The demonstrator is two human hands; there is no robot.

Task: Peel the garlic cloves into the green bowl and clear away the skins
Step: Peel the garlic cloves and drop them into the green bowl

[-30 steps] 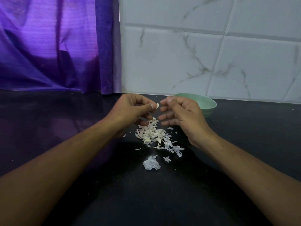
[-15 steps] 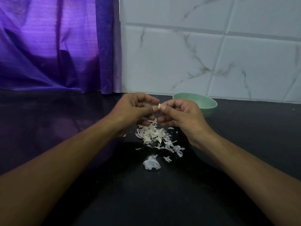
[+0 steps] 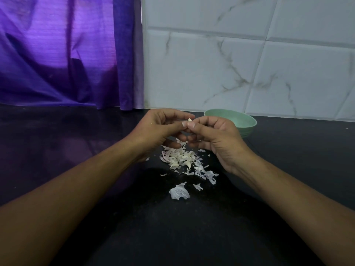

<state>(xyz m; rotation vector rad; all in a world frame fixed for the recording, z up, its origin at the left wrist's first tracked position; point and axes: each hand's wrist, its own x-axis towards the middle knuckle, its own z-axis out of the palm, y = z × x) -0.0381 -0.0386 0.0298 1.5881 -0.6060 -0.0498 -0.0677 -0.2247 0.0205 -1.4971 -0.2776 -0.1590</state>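
Left hand point(image 3: 153, 129), right hand point(image 3: 216, 138), curled fingers point(image 3: 172, 113) tip to tip

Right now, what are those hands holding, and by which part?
A small garlic clove, pinched between the fingertips of the left hand and right hand; only its pale tip shows.

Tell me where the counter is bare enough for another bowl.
Bare counter lies left of the left forearm, below the purple curtain, and right of the green bowl along the tiled wall. Crowded: the skins between the forearms, under the left hand and right hand pinching the clove.
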